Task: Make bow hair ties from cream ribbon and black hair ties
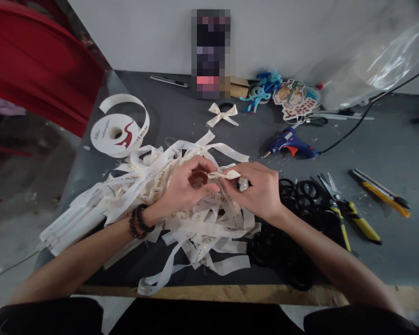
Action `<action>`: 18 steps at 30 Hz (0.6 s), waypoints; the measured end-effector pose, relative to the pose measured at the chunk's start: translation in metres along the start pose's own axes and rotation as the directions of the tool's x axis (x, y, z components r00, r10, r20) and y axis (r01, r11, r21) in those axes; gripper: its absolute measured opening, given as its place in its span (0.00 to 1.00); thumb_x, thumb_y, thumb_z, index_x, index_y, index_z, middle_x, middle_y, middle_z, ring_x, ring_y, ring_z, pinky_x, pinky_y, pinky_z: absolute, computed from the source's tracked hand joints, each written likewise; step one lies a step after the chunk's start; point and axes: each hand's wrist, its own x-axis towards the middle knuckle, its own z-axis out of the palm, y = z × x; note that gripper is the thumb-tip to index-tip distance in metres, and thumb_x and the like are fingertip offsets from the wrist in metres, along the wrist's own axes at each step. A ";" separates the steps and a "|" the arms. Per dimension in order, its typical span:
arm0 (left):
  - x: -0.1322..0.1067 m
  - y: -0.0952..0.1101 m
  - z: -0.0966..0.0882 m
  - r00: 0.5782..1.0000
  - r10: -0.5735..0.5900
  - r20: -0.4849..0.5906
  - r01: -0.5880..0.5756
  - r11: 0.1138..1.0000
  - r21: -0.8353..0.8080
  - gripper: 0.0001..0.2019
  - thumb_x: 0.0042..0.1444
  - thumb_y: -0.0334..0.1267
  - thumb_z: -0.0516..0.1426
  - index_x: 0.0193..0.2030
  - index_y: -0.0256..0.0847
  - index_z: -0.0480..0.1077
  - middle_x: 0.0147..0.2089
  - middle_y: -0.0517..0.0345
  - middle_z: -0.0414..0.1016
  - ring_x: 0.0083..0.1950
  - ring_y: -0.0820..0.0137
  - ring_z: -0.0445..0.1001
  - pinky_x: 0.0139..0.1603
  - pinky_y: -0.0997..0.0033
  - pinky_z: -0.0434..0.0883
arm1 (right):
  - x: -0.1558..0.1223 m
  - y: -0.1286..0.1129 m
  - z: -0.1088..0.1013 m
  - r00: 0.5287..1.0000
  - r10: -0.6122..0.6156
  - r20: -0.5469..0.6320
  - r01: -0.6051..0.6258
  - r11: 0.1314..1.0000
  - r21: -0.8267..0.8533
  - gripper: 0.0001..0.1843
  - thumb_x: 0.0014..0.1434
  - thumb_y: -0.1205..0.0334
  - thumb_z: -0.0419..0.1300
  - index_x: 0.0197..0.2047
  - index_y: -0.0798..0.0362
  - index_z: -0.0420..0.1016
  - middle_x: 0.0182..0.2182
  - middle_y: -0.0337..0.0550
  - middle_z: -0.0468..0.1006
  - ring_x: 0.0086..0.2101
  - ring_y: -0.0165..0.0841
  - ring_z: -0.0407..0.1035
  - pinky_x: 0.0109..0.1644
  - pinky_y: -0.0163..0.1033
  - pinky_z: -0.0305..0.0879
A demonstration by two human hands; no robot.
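Observation:
A small cream ribbon bow [230,174] is held up between my two hands over the heap of ribbon strips. My right hand [256,188] pinches it from the right with thumb and fingers. On the other side, my left hand [185,184] curls its fingers at the bow's left end, and its thumb sits just below. Under both hands lies a loose heap of white ribbon strips [209,228] with gold lettering. Black hair ties [282,251] are piled beside my right forearm. A finished bow on a black hair tie [223,114] lies farther back.
A ribbon spool [115,134] and a white power strip [77,216] are at left. On the right lie a blue glue gun [291,143] with its cord, yellow-handled pliers [361,221] and a yellow cutter knife [384,193]. Another cutter [169,82] lies at the back.

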 end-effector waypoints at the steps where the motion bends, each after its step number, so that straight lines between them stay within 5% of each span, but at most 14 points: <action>1: 0.000 -0.002 0.000 1.000 -0.005 -0.021 0.005 1.000 0.014 0.17 0.58 0.45 0.72 0.48 0.40 0.76 0.43 0.52 0.80 0.38 0.70 0.79 0.35 0.72 0.78 | 0.000 0.000 0.000 1.000 0.002 -0.004 -0.002 1.000 0.010 0.03 0.61 0.62 0.66 0.36 0.48 0.82 0.29 0.36 0.86 0.29 0.32 0.78 0.37 0.40 0.70; 18: -0.003 -0.006 0.001 0.976 0.074 -0.203 -0.033 0.980 0.197 0.06 0.60 0.41 0.71 0.39 0.44 0.84 0.36 0.56 0.85 0.34 0.70 0.79 0.33 0.69 0.76 | 0.000 -0.004 0.000 1.000 0.026 0.003 -0.026 0.998 0.063 0.03 0.61 0.63 0.66 0.35 0.48 0.82 0.29 0.35 0.85 0.30 0.32 0.79 0.39 0.41 0.72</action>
